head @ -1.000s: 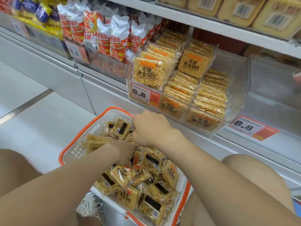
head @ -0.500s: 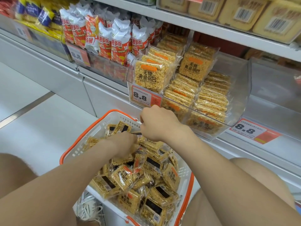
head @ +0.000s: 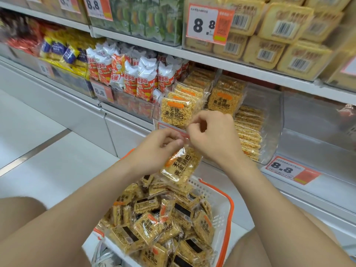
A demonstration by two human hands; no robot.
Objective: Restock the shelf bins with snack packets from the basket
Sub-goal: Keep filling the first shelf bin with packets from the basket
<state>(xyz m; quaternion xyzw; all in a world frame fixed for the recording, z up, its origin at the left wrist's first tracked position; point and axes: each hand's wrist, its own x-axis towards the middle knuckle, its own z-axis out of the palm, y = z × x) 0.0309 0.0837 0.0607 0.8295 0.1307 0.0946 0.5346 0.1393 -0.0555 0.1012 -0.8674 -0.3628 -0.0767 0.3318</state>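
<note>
A yellow rice-crisp snack packet (head: 180,166) hangs in the air above the basket. My left hand (head: 156,147) and my right hand (head: 213,135) both pinch its top edge. Below it, the white basket with an orange rim (head: 224,199) holds several more of the same packets (head: 154,226). Just behind my hands stands the clear shelf bin (head: 269,120), partly filled with matching packets (head: 176,112), some upright at the front left and some stacked flat on the right.
A bin of red and white snack bags (head: 134,78) sits left of the target bin. An upper shelf (head: 240,68) with boxed goods overhangs. An 8.8 price tag (head: 287,170) lies on the ledge at right. White floor (head: 48,151) stretches to the left.
Both hands rose out of the basket with one packet and now hold it in front of the bin. The camera tilted upward, showing more of the upper shelves.
</note>
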